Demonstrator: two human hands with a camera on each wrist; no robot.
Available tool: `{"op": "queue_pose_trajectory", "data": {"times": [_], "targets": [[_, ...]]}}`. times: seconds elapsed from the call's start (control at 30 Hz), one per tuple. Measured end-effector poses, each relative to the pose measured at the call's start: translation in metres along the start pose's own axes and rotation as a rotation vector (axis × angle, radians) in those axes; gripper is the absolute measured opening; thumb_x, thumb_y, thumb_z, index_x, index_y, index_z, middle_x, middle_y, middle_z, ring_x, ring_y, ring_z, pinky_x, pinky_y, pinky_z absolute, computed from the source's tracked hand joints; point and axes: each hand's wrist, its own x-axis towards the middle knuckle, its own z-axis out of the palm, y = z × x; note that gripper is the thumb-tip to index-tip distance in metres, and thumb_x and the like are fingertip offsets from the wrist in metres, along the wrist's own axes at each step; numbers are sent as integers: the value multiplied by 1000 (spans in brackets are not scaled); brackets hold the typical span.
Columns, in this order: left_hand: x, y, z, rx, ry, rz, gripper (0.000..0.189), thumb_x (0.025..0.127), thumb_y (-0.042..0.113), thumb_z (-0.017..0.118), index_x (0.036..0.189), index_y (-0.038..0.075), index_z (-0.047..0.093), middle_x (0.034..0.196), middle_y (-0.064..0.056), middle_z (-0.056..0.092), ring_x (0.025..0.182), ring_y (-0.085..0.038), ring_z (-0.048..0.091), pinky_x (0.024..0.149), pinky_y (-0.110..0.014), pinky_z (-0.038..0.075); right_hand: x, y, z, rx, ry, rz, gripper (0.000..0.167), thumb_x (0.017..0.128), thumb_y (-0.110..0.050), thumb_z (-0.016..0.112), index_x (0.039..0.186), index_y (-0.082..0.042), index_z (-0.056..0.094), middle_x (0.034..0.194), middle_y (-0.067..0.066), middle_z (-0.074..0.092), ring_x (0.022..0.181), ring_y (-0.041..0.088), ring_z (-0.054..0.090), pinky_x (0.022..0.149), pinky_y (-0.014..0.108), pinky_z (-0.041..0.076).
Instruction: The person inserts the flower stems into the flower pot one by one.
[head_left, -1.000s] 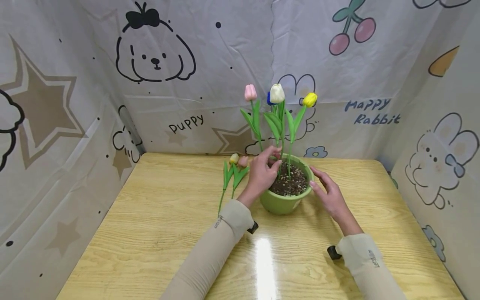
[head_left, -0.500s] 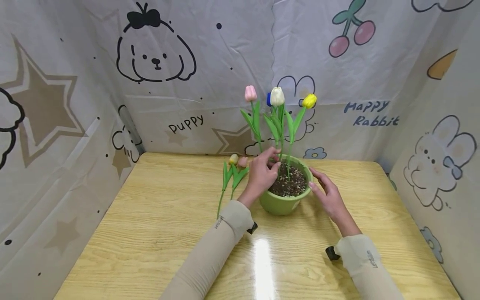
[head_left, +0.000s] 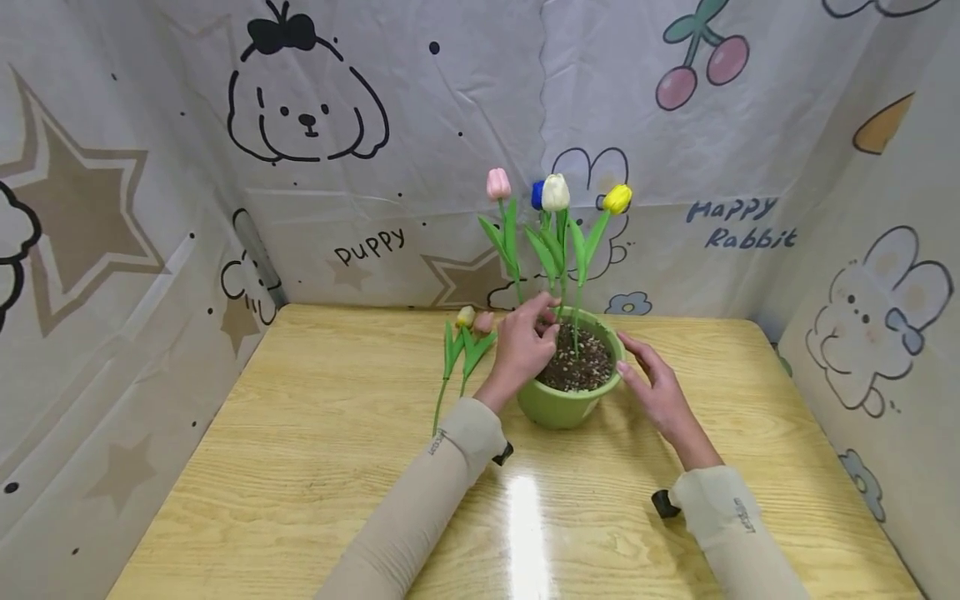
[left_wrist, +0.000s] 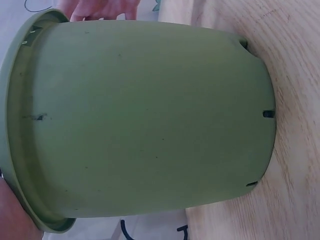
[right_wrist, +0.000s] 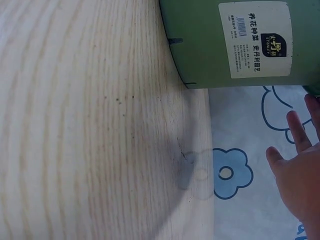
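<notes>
A green flowerpot (head_left: pixel 561 408) filled with dark speckled soil stands on the table. Artificial tulips rise from it: a pink tulip (head_left: pixel 498 184), a blue tulip (head_left: pixel 537 195), a white tulip (head_left: pixel 555 192) and a yellow tulip (head_left: pixel 617 199). My left hand (head_left: pixel 522 346) reaches over the pot's left rim, thumb and fingers around the white tulip's lower stem; the exact pinch is partly hidden. At the right rim, my right hand (head_left: pixel 654 387) has loosely extended fingers touching or nearly touching the pot. The left wrist view shows the pot's bare side (left_wrist: pixel 150 120).
Left of the pot, a loose pale-yellow tulip (head_left: pixel 466 317) and a loose pink tulip (head_left: pixel 484 323) lie on the wooden table (head_left: pixel 300 467). Behind stands a printed cloth backdrop (head_left: pixel 420 100). A printed label (right_wrist: pixel 257 40) is on the pot's side.
The white tulip has shifted slightly to the right against the blue one, which shows a little more. Both hands have stayed almost in place.
</notes>
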Motion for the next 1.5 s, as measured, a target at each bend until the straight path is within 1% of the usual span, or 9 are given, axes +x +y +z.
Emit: {"op": "queue_pose_trajectory", "data": {"times": [0.1,0.23,0.33,0.47,0.57,0.73,1.13,1.3,1.5], "targets": [[1,1,-1,-3,-10,-2,28,95,5,68,121,12,72,98,-5,75,79,-15,72,67,-26,59,-1,0,0,-2,7,-3,50,107,-13,55,155,-3,44,161,21,42,152,24,35,131,46,21],[0,1,-1,6,-14,-9,28,92,3,70,118,14,72,94,-4,75,77,-15,72,68,-25,59,-2,2,0,2,11,-10,49,107,-11,55,154,-2,45,160,23,42,143,-4,37,126,20,24],[0,0,-1,2,-11,-9,28,91,2,70,117,14,73,91,-4,75,75,-14,71,68,-24,58,-3,3,1,2,10,-19,49,107,-11,55,154,-1,45,160,24,43,139,-11,36,120,10,24],[1,-1,-2,-7,-24,-12,28,91,1,70,116,13,73,89,-2,75,74,-13,70,68,-24,58,-2,2,1,3,-1,-15,50,107,-11,55,155,-2,44,161,23,41,153,19,34,131,38,21],[1,-1,-2,3,-40,-15,28,92,1,71,117,12,73,90,-2,75,75,-12,70,70,-27,59,-1,0,1,2,-12,-7,51,107,-12,55,156,-3,43,161,23,41,153,42,29,128,60,17],[1,-1,-2,20,-52,-14,28,92,2,70,117,13,73,90,-2,75,77,-13,71,74,-34,60,-1,-1,0,-4,-15,2,51,107,-13,55,156,-4,43,161,22,41,153,42,28,127,61,17],[1,-2,-1,40,-60,-10,26,92,2,69,115,13,72,90,-1,75,79,-12,71,80,-37,61,-1,0,0,1,-14,5,51,108,-13,55,156,-4,43,161,22,40,153,42,28,128,61,17],[1,-2,-1,56,-61,-14,26,92,3,68,116,15,71,91,0,75,79,-10,70,78,-33,60,-1,-1,1,1,-14,6,51,108,-14,55,156,-4,43,161,22,41,152,40,29,128,61,17],[1,-2,1,65,-39,6,26,92,4,70,116,14,70,93,1,74,77,-8,69,70,-24,58,-1,-1,1,-4,-10,2,51,108,-14,54,156,-2,42,160,23,42,152,37,31,128,59,18]]}}
